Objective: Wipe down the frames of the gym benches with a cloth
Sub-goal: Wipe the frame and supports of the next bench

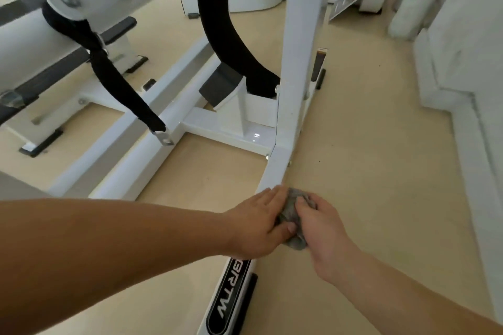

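Grey cloth sat bunched on white floor rail of bench frame, between both hands, at near end. Right hand: fingers curled round wad, gripping it against rail's outer side. Left hand: lay on rail top, fingers straight, thumb touching cloth. Judgement: cloth soft, light, slumps if loosely held; best grasped as tight wad. Rail stiff, glossy paint, probably slick; heavy frame unlikely to shift under pressure.

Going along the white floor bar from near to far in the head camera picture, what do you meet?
Black logo sticker → grey cloth, gripped by the right hand → upright post → black foot.
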Demonstrator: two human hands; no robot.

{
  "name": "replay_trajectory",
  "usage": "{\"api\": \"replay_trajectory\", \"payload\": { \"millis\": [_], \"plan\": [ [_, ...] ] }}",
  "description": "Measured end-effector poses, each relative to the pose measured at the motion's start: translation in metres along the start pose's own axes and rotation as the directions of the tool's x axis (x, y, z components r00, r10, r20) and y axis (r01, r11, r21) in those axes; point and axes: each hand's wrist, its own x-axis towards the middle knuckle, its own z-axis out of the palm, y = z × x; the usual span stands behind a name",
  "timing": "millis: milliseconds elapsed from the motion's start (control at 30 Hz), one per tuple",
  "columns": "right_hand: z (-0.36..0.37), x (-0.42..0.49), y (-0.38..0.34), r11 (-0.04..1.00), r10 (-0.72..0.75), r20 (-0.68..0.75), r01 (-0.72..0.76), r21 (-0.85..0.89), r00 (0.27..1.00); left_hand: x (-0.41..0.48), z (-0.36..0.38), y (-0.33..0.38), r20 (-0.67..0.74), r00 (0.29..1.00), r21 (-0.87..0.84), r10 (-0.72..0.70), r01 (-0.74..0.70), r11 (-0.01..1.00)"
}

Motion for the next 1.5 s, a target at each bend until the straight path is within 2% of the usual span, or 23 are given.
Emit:
{"api": "replay_trajectory", "payload": {
  "millis": [67,133,233,333,400,467,567,667,733,867,1000,1133,1267,1367,1433,1500],
  "plan": [
    [-0.013,0.024,0.005,0.989,-0.099,-0.168,0.079,-0.123,0.981,0.012,-0.003,-0.009,0.027,0.997,0.063,-0.079,0.077,0.995],
    [-0.021,0.046,0.009,0.967,-0.19,-0.233,0.14,-0.215,0.954,0.022,-0.002,-0.022,-0.029,0.986,0.072,-0.166,0.168,0.983],
    [-0.009,0.073,0.02,0.953,-0.214,-0.129,0.178,-0.247,0.968,0.023,0.014,-0.042,-0.114,0.954,0.011,-0.279,0.282,0.959],
    [0.027,0.093,0.034,0.974,-0.165,0.006,0.164,-0.155,0.986,0.014,0.042,-0.061,-0.13,0.918,0.0,-0.376,0.379,0.925],
    [0.05,0.099,0.042,0.979,-0.188,0.026,0.189,-0.074,0.982,0.008,0.057,-0.07,-0.16,0.881,-0.07,-0.446,0.44,0.895],
    [0.066,0.094,0.044,0.965,-0.224,0.029,0.226,-0.132,0.974,0.004,0.067,-0.079,-0.174,0.851,-0.139,-0.495,0.476,0.868],
    [0.062,0.105,0.039,0.91,-0.317,0.011,0.308,-0.278,0.948,0.001,0.077,-0.087,-0.213,0.843,-0.194,-0.494,0.459,0.867],
    [0.049,0.122,0.032,0.908,-0.35,-0.053,0.325,-0.264,0.935,0.001,0.081,-0.09,-0.241,0.832,-0.248,-0.5,0.445,0.86],
    [0.049,0.114,0.044,0.903,-0.349,-0.025,0.329,-0.278,0.937,0.002,0.084,-0.093,-0.245,0.819,-0.27,-0.52,0.457,0.847],
    [0.064,0.068,0.086,0.811,-0.406,0.087,0.403,-0.425,0.91,-0.006,0.089,-0.094,-0.199,0.842,-0.236,-0.501,0.455,0.859],
    [0.062,0.102,0.063,0.74,-0.453,0.07,0.419,-0.526,0.889,-0.018,0.093,-0.107,-0.12,0.851,-0.143,-0.511,0.495,0.857],
    [0.05,0.134,0.042,0.776,-0.437,0.034,0.396,-0.491,0.899,-0.03,0.101,-0.119,-0.068,0.832,-0.143,-0.55,0.538,0.831],
    [0.065,0.079,0.078,0.737,-0.48,0.069,0.445,-0.509,0.874,-0.033,0.106,-0.123,-0.05,0.825,-0.158,-0.563,0.55,0.82],
    [0.078,0.045,0.096,0.747,-0.432,0.105,0.42,-0.516,0.896,-0.033,0.104,-0.124,-0.047,0.831,-0.151,-0.554,0.542,0.827],
    [0.074,0.069,0.083,0.777,-0.42,0.065,0.396,-0.49,0.905,-0.032,0.104,-0.124,-0.058,0.838,-0.147,-0.543,0.531,0.835],
    [0.061,0.111,0.055,0.762,-0.435,0.042,0.393,-0.515,0.899,-0.033,0.105,-0.123,-0.082,0.842,-0.147,-0.534,0.52,0.842]
  ]
}}
